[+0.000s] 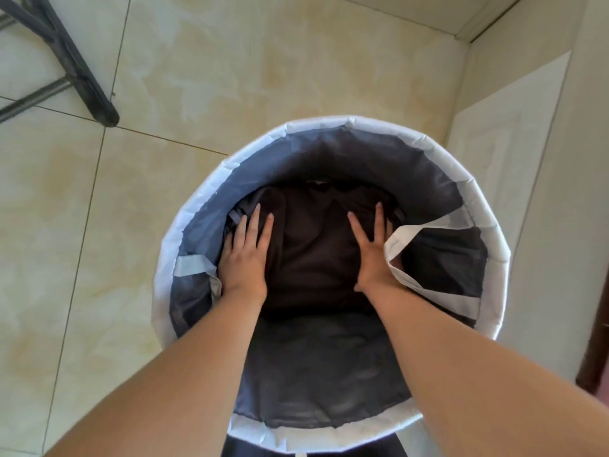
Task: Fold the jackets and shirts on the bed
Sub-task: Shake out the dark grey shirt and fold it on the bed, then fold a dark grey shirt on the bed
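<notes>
Pressing dark soft folded garment (313,249) inside round fabric hamper (329,127): left hand (245,255), right hand (374,255), fingers flat, straight.

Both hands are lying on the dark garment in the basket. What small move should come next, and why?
Probably lift both hands straight up and out. The left hand and right hand lie flat, fingers straight, on the dark garment, which seems already folded inside the basket.

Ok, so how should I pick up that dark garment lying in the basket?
Probably from straight above, since the basket walls it in. The dark garment lies flat, so slide fingers under its left and right edges, where the left hand and right hand rest.
</notes>
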